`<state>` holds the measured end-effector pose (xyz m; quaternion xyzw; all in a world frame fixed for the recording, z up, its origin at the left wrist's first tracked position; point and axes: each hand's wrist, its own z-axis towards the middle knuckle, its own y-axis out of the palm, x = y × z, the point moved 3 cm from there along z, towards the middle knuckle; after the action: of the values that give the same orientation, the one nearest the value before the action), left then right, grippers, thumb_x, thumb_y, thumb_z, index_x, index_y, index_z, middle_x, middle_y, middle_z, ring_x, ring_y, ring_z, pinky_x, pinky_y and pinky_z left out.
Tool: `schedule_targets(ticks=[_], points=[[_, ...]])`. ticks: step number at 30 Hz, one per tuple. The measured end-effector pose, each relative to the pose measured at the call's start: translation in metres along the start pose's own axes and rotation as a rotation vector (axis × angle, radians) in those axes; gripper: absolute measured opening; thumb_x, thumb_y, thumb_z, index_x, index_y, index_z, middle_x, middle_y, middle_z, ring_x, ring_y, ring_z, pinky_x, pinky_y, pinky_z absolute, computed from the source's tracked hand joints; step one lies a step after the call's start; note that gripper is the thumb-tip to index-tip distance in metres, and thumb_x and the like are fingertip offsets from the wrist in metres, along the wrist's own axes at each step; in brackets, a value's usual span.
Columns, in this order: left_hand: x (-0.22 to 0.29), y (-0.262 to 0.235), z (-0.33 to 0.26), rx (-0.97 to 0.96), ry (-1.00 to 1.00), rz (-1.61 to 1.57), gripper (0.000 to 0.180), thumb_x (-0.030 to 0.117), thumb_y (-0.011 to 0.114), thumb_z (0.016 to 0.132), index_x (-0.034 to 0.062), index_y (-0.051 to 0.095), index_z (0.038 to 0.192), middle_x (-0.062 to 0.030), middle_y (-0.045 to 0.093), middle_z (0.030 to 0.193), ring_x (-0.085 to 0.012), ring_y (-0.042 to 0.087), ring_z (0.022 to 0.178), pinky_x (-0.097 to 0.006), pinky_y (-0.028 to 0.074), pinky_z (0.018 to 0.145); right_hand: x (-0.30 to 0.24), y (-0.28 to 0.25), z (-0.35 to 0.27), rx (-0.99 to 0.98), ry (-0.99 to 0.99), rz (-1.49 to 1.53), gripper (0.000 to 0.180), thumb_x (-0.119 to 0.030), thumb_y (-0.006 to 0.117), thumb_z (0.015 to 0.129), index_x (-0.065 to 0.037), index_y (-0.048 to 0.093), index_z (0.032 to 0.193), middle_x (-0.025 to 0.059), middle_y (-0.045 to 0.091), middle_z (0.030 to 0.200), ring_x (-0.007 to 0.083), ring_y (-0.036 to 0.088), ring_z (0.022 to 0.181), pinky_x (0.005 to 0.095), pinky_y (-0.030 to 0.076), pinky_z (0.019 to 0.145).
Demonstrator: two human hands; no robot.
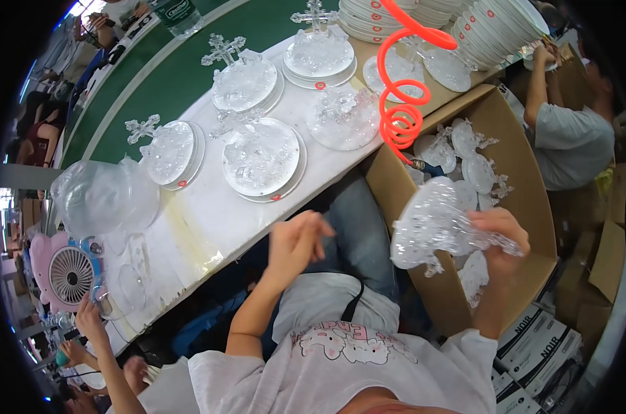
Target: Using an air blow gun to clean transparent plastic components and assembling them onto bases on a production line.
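Head view — items as I log them from my remote seat:

1. Right hand: closed around one end of a clear moulded plastic ornament, fingers wrapped over its right-hand tip. The piece is lifted above the open cardboard box at my right. Its long axis runs roughly left to right, tilted a little down toward the gripped end; the broad, lacy part spreads to the left of the grasp, toward the middle of the body.

2. Left hand: raised in front of the chest, fingers loosely curled, holding nothing that I can make out. It sits well apart from the ornament, with a blue-clad knee between. The free broad end of the piece points toward this hand, so the left is the nearer one to that end; the right alone bears it.

3. Cardboard box: more clear ornaments of the same kind lie heaped inside, directly below and behind the held one.

4. White bench: round clear domed pieces on white discs, several topped with clear crosses — all beyond the left hand.

5. Orange coiled air hose hangs over the box's near corner.

6. Pink desk fan at far left, beside another person's hand
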<state>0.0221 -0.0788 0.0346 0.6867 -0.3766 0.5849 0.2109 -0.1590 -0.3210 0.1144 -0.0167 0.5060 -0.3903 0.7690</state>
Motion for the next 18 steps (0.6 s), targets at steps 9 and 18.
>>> schedule_targets(ticks=[9,18], points=[[0.031,-0.083,0.074,0.956,0.503,0.461,0.089,0.025,0.079,0.066,-0.0004,0.028,0.135,-0.0213,0.048,0.119,-0.0323,0.046,0.112,-0.040,0.034,0.097,-0.003,-0.026,-0.028,0.137,0.189,-0.140,0.026,0.013,0.063,0.063,0.002,0.064,0.086,0.0142,0.066,0.088,0.0221,0.062,0.084,0.0287,0.047,0.077],[0.012,-0.104,0.096,0.745,0.525,0.185,0.056,0.010,0.073,0.074,0.0011,0.047,0.124,-0.0082,0.052,0.101,-0.0151,0.057,0.088,-0.025,0.049,0.076,-0.003,-0.033,-0.040,0.148,0.268,-0.099,0.023,0.010,0.062,0.064,0.003,0.064,0.086,0.0129,0.066,0.089,0.0230,0.062,0.086,0.0298,0.046,0.078]])
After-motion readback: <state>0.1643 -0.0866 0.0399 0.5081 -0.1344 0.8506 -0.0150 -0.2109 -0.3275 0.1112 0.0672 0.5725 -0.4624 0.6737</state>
